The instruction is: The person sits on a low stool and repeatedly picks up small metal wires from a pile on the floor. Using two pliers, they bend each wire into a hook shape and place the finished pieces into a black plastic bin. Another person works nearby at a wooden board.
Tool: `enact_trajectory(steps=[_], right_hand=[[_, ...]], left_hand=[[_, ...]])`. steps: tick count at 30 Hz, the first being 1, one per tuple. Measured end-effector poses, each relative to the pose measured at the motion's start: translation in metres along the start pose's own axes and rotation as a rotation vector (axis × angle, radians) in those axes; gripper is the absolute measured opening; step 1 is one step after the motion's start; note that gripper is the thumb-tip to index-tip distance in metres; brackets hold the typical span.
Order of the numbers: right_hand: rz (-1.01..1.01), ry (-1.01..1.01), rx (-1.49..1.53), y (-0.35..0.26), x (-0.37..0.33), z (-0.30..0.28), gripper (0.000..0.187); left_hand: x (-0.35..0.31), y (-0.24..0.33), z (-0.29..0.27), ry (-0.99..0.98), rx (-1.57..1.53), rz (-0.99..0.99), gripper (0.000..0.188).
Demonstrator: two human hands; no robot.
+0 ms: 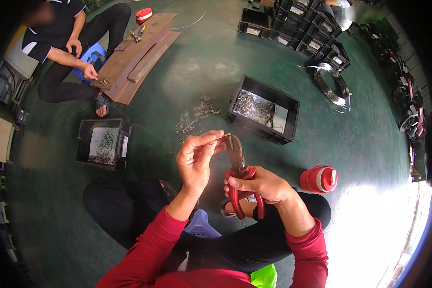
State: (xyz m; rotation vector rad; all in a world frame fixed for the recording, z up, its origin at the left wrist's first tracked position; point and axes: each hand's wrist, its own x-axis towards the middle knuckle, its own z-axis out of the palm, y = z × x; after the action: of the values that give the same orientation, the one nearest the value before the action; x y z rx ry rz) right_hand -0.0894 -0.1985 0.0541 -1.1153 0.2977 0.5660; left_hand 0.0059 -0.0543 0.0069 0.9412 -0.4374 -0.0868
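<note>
Green-painted workshop floor [168, 108], washed out by bright glare at the lower right, spreads around a seated person [201, 277] in a red long-sleeved top. At the centre, the left hand [197, 158] pinches a thin metal piece [222, 138] between thumb and fingertips. The right hand [261, 185] is wrapped around red-handled pliers [238, 161], whose nose points up and meets the end of the piece; whether the jaws have closed on it is too small to tell. Beyond lie a loose pile of bent wire pieces [206, 106] on the floor, a black plastic crate of similar pieces [257, 128] to the right, and a second black crate [101, 165] to the left.

Likeliest trouble, as a judgement: a slip of the pliers could nip the bare left fingertips, because they sit just beside the tool's tip. So slim a piece might also twist or spring away if squeezed off-centre, and would be hard to find among the scattered wire.

White labels [316, 44] show on the stacked black crates [287, 20] at the back, all too small or blurred to read. No brand can be made out on the pliers or the red jug [317, 179] to their right.
</note>
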Motion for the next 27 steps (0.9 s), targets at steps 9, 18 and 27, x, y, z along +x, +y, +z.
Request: enact_trajectory(steps=[9,18,27], right_hand=[[0.026,0.161,-0.313,-0.010,-0.006,0.000,0.030],[-0.050,0.443,-0.757,-0.001,-0.009,-0.002,0.028],[-0.222,0.489,-0.828,0.007,-0.005,-0.008,0.023]], left_hand=[[0.009,0.005,-0.009,-0.162,0.042,-0.103,0.013],[0.019,0.032,-0.023,-0.461,0.224,-0.554,0.029],[0.014,0.039,-0.016,-0.484,0.311,-0.523,0.028]])
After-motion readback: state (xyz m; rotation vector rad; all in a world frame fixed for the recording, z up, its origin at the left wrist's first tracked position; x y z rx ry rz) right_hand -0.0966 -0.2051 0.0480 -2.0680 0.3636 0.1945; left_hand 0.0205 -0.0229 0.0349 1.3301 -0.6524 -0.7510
